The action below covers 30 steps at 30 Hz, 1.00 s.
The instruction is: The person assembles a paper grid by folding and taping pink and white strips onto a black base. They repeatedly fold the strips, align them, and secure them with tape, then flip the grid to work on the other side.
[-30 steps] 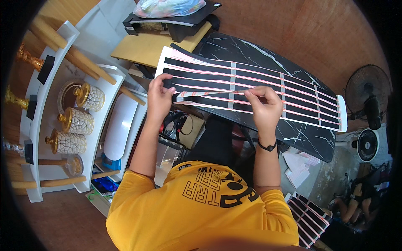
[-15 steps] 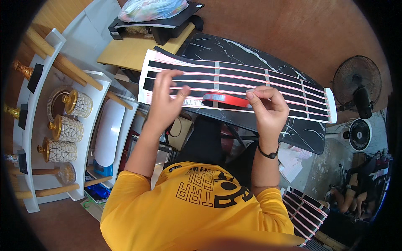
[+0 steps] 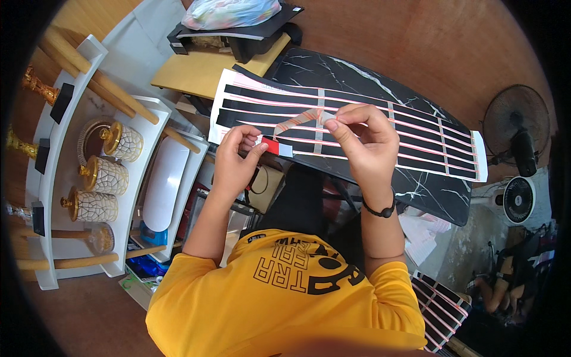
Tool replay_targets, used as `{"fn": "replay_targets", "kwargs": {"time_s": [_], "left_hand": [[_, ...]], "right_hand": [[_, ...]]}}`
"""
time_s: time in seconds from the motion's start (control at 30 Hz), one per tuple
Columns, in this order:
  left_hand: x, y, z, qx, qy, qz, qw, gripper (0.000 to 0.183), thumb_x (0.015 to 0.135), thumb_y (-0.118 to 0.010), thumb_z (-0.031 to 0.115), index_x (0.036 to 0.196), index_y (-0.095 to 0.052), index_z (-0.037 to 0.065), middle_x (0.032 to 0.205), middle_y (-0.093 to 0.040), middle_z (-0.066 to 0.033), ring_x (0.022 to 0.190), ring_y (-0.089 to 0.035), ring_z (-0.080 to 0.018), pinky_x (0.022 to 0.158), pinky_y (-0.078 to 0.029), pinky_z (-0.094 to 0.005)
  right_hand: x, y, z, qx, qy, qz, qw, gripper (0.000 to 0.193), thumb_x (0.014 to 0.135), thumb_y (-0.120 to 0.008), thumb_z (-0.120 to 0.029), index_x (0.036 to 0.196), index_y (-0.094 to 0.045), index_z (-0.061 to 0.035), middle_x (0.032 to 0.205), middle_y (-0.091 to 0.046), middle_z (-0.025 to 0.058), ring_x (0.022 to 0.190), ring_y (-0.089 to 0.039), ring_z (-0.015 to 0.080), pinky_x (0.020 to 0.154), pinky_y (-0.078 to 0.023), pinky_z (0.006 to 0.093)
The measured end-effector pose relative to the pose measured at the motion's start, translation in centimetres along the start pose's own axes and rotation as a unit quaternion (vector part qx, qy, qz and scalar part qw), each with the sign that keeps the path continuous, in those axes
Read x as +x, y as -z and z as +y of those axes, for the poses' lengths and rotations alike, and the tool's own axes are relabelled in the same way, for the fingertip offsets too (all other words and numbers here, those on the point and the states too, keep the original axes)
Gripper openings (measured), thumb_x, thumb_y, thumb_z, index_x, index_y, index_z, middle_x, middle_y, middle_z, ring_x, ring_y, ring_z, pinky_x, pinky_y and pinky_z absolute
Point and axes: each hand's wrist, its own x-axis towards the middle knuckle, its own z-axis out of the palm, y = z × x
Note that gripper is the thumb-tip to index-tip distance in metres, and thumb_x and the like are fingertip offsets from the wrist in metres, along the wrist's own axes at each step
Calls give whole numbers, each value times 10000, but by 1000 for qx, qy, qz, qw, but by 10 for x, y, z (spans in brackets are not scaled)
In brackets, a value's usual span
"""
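My left hand (image 3: 236, 156) is closed in a pinch on a short red strip (image 3: 270, 144) with a pale section at its end, above the near left edge of the sheet. From there a thin tan, striped ribbon-like strip (image 3: 295, 121) arches up to my right hand (image 3: 370, 143), whose thumb and fingertips pinch its far end. Whether the red and tan parts are one piece I cannot tell. Beneath both hands lies a long white sheet (image 3: 480, 156) carrying black bands between pink-edged lines, crossed by grey tape strips. It rests on a black marble-patterned table (image 3: 428, 201).
White shelves on the left hold gold-lidded jars (image 3: 98, 205). A yellow side table (image 3: 190, 76) bears a black machine with a plastic bag (image 3: 232, 13). Two fans (image 3: 516, 199) stand at right. Papers (image 3: 423, 235) and another striped sheet (image 3: 439, 312) lie low at right.
My left hand has come down and closed on the red strip, which has shifted left. My right hand has moved left and up, and the tan strip now stretches between my hands.
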Motion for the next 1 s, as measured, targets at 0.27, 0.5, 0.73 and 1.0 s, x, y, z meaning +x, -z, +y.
{"fn": "replay_targets", "kwargs": {"time_s": [0.27,0.5,0.73,1.0], "left_hand": [[-13,-25,6,28,-105,69,992,533,731,-873,165,1118,-523,56,941,-528,-22,818,-513,-102,701,-463,-242],[3,-4,-16,-246,-6,88,965,271,901,-664,-14,1109,-507,61,835,-559,26,700,-493,-31,606,-428,-177],[19,16,-37,-287,1,112,951,327,892,-633,-53,1114,-431,76,810,-581,-15,654,-515,-52,547,-406,-194],[51,47,-78,-131,22,258,957,310,869,-601,-99,1116,-463,28,813,-553,-18,711,-524,-84,660,-433,-207]], "right_hand": [[2,-5,1,-6,15,4,1000,107,839,-756,-22,877,-663,14,898,-676,78,807,-665,121,721,-552,245],[-1,11,7,-16,5,46,999,82,838,-739,6,873,-665,5,906,-677,71,818,-655,123,730,-548,246],[-22,42,43,-103,-82,85,988,98,802,-763,22,800,-665,10,829,-687,52,745,-643,107,682,-513,226],[-49,129,43,-83,-97,344,930,139,868,-711,8,821,-587,-31,879,-655,83,738,-618,125,630,-560,245]]}}
